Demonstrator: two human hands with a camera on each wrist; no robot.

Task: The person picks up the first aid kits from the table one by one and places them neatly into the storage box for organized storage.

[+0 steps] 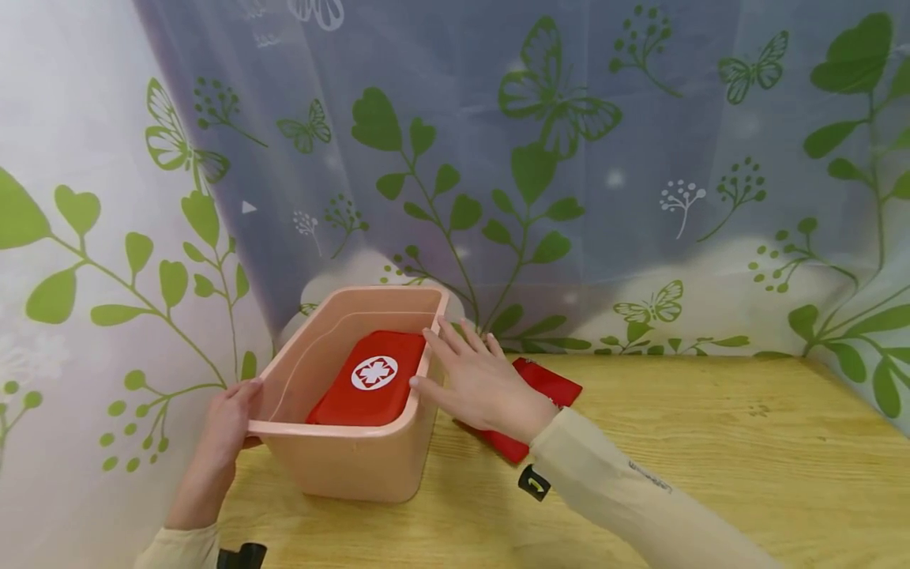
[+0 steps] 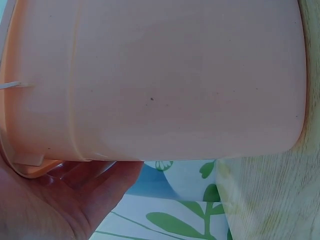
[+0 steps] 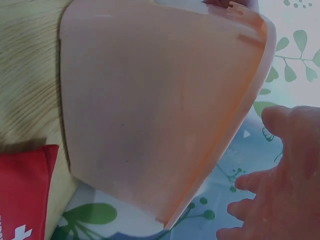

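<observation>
A peach plastic bin (image 1: 355,466) stands on the table, with a red first-aid pouch (image 1: 355,409) bearing a white emblem inside it. My left hand (image 1: 222,436) grips the bin's rim at the near left corner; the left wrist view shows its fingers bent under that rim, beside the bin wall (image 2: 175,85). At the right rim, my right hand (image 1: 483,389) is held with fingers spread and straight. The right wrist view has this hand (image 3: 282,175) just off the rim, holding nothing. Partly hidden beneath my right forearm lies another red pouch (image 1: 547,383).
The wood-grain table (image 1: 711,458) extends to the right. A patterned curtain (image 1: 640,237) with green leaves and butterflies hangs behind the bin, and a similar white sheet (image 1: 107,356) closes off the left side.
</observation>
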